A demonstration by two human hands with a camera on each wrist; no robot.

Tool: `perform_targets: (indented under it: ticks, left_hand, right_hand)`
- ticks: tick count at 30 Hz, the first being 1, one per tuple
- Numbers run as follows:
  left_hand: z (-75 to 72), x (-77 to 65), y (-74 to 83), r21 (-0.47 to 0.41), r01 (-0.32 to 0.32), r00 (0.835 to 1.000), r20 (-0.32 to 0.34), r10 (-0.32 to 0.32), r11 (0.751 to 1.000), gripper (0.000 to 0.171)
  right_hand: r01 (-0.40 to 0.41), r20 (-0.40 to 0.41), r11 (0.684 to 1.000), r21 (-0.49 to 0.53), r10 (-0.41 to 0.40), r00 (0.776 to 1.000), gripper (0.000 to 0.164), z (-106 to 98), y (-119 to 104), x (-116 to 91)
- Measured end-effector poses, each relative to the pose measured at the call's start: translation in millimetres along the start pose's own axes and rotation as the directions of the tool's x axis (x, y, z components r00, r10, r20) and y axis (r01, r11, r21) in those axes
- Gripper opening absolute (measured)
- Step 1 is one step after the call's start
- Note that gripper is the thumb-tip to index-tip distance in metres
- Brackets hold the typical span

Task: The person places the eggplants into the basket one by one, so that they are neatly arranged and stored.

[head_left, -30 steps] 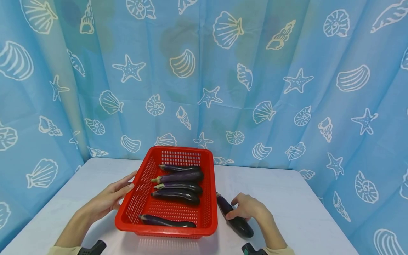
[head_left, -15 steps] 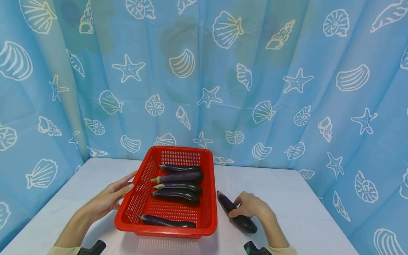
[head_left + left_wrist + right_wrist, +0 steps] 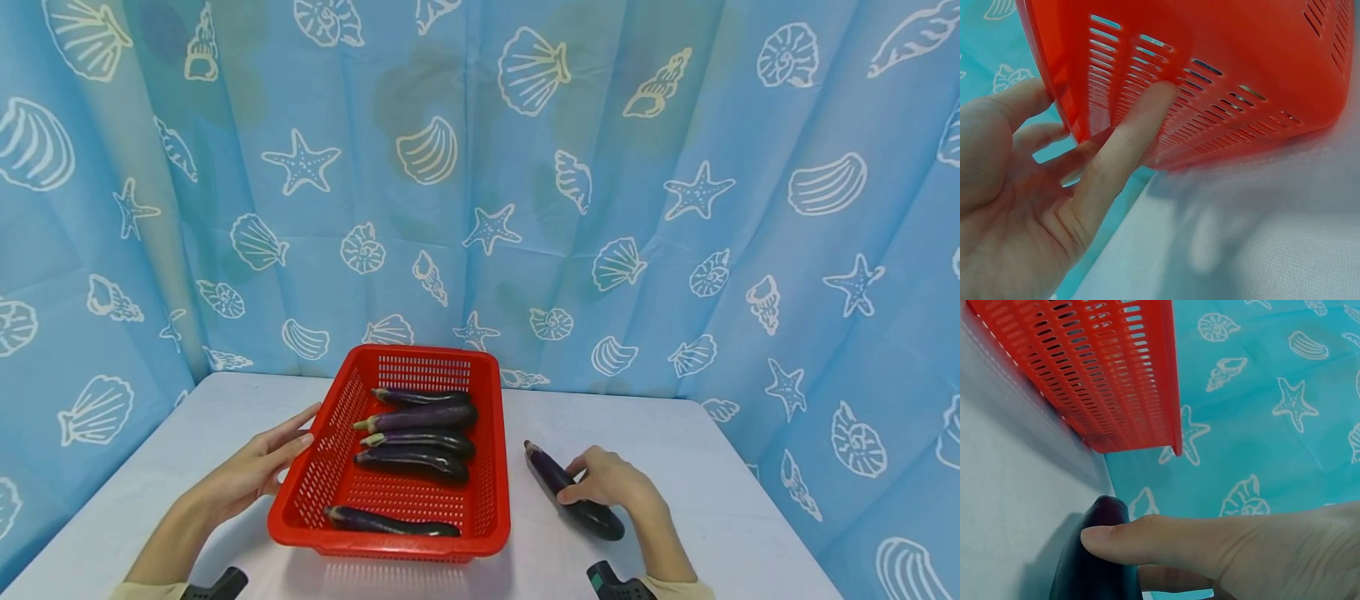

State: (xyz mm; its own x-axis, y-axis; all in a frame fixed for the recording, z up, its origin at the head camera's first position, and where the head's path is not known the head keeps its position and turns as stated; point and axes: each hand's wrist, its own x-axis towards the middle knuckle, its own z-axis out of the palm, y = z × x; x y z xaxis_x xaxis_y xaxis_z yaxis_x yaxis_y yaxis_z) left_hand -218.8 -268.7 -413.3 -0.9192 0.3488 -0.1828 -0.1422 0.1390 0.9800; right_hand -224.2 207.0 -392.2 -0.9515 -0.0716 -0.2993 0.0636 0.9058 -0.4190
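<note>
My right hand point(image 3: 617, 482) grips a dark purple eggplant point(image 3: 597, 518) between thumb and fingers, to the right of the red basket point(image 3: 397, 543). The eggplant slants, its stem end far and left, its thick end near and right. In the right wrist view, the thumb point(image 3: 1129, 540) lies across the top of the eggplant point(image 3: 1088, 572). My left hand point(image 3: 243, 473) touches the basket's left side, fingers extended. Seen from the left wrist, one straight digit point(image 3: 1132, 147) rests along the slotted outer wall point(image 3: 1210, 56); other fingers are partly hidden near the rim.
Inside the basket, several eggplants point(image 3: 420, 415) lie side by side towards the back, and one eggplant point(image 3: 390, 522) lies along the front. A white cloth point(image 3: 712, 500) covers the table. Behind it hangs a blue shell-print curtain point(image 3: 480, 167).
My right hand has moved right and slightly away from me, carrying the eggplant with it, so the gap to the basket is wider. The left hand and basket have stayed in place.
</note>
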Motion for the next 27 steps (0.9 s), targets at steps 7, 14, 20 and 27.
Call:
perform_targets:
  ticks: [7,14,20,27]
  left_hand:
    - [-0.1,0.4,0.0,0.005,-0.002,1.0,-0.001,0.002,1.0,0.058]
    - [-0.2,0.0,0.2,-0.003,0.014,1.0,-0.012,-0.014,1.0,0.057]
    - [-1.4,-0.9,-0.2,-0.002,-0.004,1.0,0.004,0.004,1.0,0.057]
    - [-0.6,-0.3,-0.2,-0.007,-0.005,1.0,0.013,0.005,1.0,0.057]
  right_hand:
    - [0.028,-0.025,0.999,0.016,-0.028,0.999,0.049,-5,6,0]
    - [0.047,-0.05,0.999,0.018,-0.046,0.998,0.047,-8,9,1]
    - [0.048,-0.063,0.998,0.032,-0.046,0.997,0.046,-12,9,1]
    - [0.057,-0.088,0.997,0.054,-0.052,0.995,0.046,-16,7,-3]
